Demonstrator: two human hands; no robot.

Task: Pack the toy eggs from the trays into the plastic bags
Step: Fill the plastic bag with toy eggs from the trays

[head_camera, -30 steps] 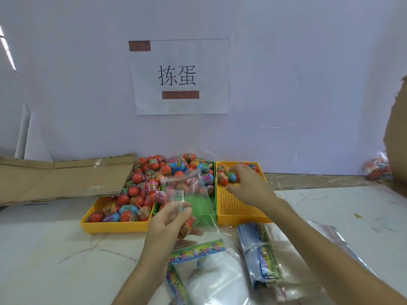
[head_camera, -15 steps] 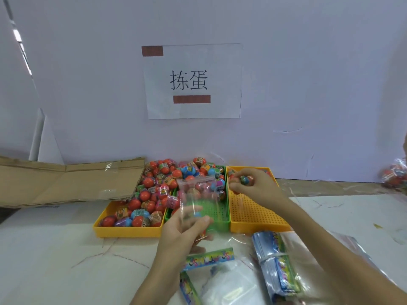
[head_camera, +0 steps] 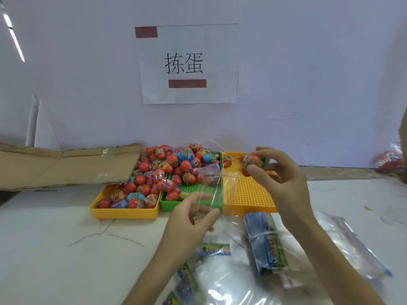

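The right hand pinches a wrapped toy egg above the yellow tray, at one o'clock from the left hand. The left hand grips a clear plastic bag upright, seemingly mouth-up, before the green tray.

The yellow right tray is the landmark: its pegged floor lies mostly bare, open to a reach from above, with only a few eggs at its far end. Above that end the right hand holds a toy egg, blocking the way there. At its left edge the left hand holds up a clear plastic bag, screening the green tray. Left of that, heaped eggs fill the other yellow tray. Nearer than the landmark, a banded bundle of bags and loose bags clutter the counter; the counter's left part lies open. Behind, the wall closes off passage.
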